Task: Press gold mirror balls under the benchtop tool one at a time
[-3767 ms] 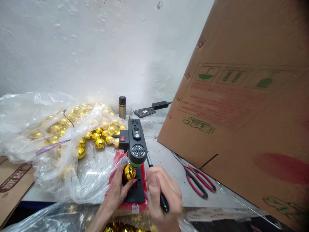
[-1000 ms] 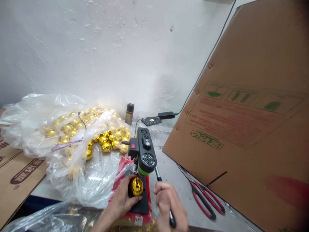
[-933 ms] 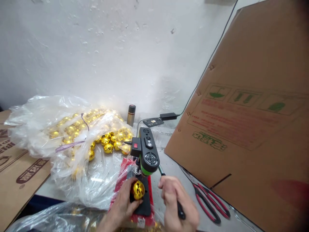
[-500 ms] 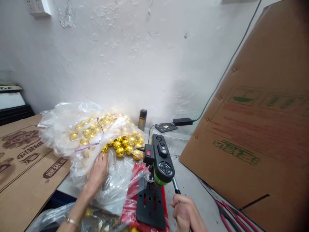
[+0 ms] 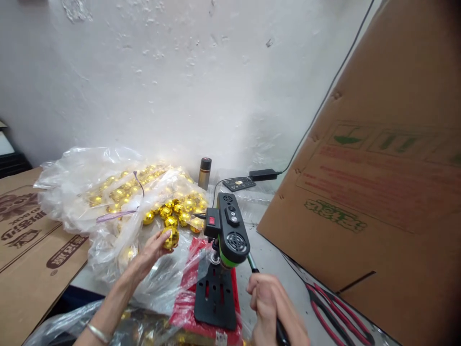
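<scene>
Between the fingers of my left hand (image 5: 153, 252) is a shiny gold faceted ball (image 5: 171, 239). It is raised in front of a plastic bag (image 5: 82, 187) holding many more such balls (image 5: 187, 205). My right hand (image 5: 275, 307) is wrapped round the black-gripped lever (image 5: 253, 263) of a small bench drill press (image 5: 233, 230). The press has a black and green head and a slotted black base plate (image 5: 216, 302). Red plastic (image 5: 183, 302) lies under that plate. The drill tip beneath the head is too small to make out.
A large cardboard box (image 5: 360, 182) leans at the right, with red-and-black handled pliers (image 5: 338, 312) before it. Flattened cardboard (image 5: 25, 240) lies at left. Along the wall are a spray can (image 5: 205, 173), a phone-like black slab (image 5: 238, 183) and a power adapter (image 5: 264, 174). Another plastic bag (image 5: 144, 327) sits at the near edge.
My left hand has come out of the heap with one gold ball and moved right, towards the press. My right hand stays on the lever. The whole view has shifted slightly.
</scene>
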